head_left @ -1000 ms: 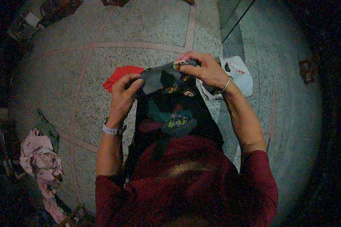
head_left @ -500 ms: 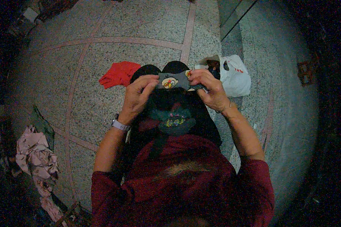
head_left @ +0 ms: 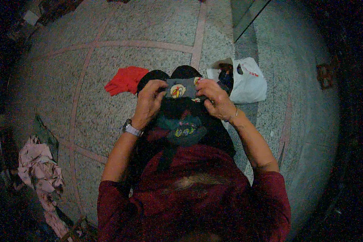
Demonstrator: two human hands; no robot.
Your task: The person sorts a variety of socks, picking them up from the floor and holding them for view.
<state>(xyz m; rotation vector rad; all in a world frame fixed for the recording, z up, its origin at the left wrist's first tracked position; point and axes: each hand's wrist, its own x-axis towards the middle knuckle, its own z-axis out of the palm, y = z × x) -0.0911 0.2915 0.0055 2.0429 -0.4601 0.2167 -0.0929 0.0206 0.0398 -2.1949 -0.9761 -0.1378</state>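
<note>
A small grey cloth piece [head_left: 185,87] printed with cartoon bird faces lies stretched out above my knees; I cannot tell which garment it is. My left hand [head_left: 150,100] is closed at its left edge, fingertips pinching the fabric. At the right edge, my right hand [head_left: 216,99] has bent fingers closed on the same cloth, partly covering another bird print. Closer to my body, a dark green-grey cloth [head_left: 185,133] with a multicoloured pattern rests on my lap.
Red cloth [head_left: 127,80] lies on the speckled floor left of my knees. On the right stands a white plastic bag [head_left: 249,82] with dark items at its mouth. A crumpled pale pink cloth or paper heap [head_left: 40,165] sits at the lower left.
Both hands and the grey cloth have shifted slightly left. The cloth now lies flatter, and more of it shows beside my right fingers.
</note>
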